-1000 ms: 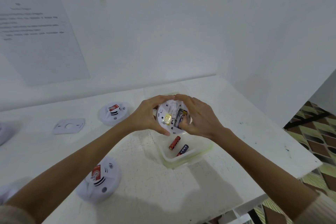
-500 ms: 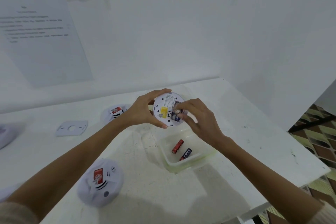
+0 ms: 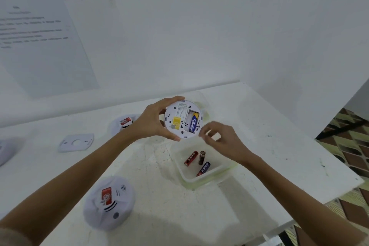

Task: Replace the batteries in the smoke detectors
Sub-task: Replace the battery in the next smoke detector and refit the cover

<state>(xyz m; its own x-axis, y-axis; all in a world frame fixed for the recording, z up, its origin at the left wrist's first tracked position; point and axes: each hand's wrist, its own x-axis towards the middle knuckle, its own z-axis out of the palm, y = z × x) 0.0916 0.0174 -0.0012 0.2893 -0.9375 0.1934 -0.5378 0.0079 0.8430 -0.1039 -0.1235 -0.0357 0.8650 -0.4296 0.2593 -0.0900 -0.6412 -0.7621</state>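
My left hand (image 3: pixel 151 120) grips a round white smoke detector (image 3: pixel 179 124) by its rim, back side towards me, above the table. Its open compartment shows one blue battery (image 3: pixel 194 123) and an empty slot beside it. My right hand (image 3: pixel 223 142) hovers just right of and below the detector with loosely curled fingers and nothing in them. Under it stands a clear plastic container (image 3: pixel 211 180) holding a red battery (image 3: pixel 191 158), a dark battery (image 3: pixel 202 157) and a blue battery (image 3: pixel 203 169).
A closed smoke detector (image 3: pixel 108 202) lies near my left forearm, another (image 3: pixel 124 123) behind my left hand, a third (image 3: pixel 6 150) at the left edge. A white mounting plate (image 3: pixel 75 143) lies flat. A second clear container (image 3: pixel 202 102) sits behind the held detector. The table edge (image 3: pixel 339 191) runs at the right.
My right hand has left the detector's compartment and dropped away to the lower right. A dark battery now lies in the container, where there were two before.
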